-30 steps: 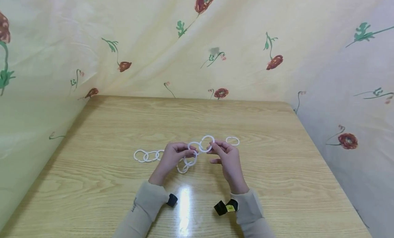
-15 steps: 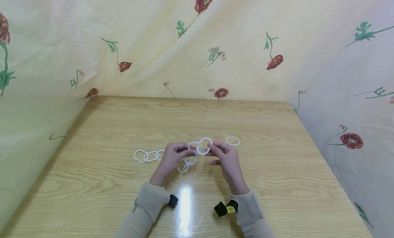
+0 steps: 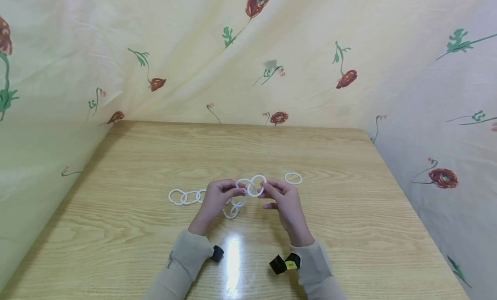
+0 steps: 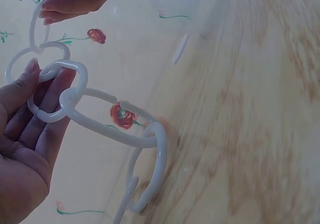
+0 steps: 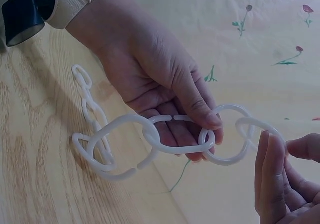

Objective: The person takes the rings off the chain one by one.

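Note:
A chain of white plastic links runs through both hands over the table. My left hand [image 3: 212, 200] pinches a link [image 4: 82, 79] between thumb and fingers. My right hand [image 3: 287, 200] pinches the end link [image 3: 257, 175] by its right side. In the right wrist view, that end link [image 5: 265, 125] passes through the neighbouring link [image 5: 227, 161]. More joined links [image 4: 105, 131] hang below the left hand down to the wood. The chain's far part [image 3: 176, 189] lies on the table left of the left hand, which hides some of it.
One loose white link [image 3: 294, 183] lies on the wooden table [image 3: 349, 231] just beyond the right hand. Flower-printed cloth [image 3: 186, 54] stands behind the table and along both sides. A dark device [image 3: 278, 264] sits at the right wrist, another [image 3: 217, 253] at the left.
My right hand and the end link have shifted slightly left and down, so this link overlaps its neighbour more. The left hand has barely moved; the loose link lies where it was.

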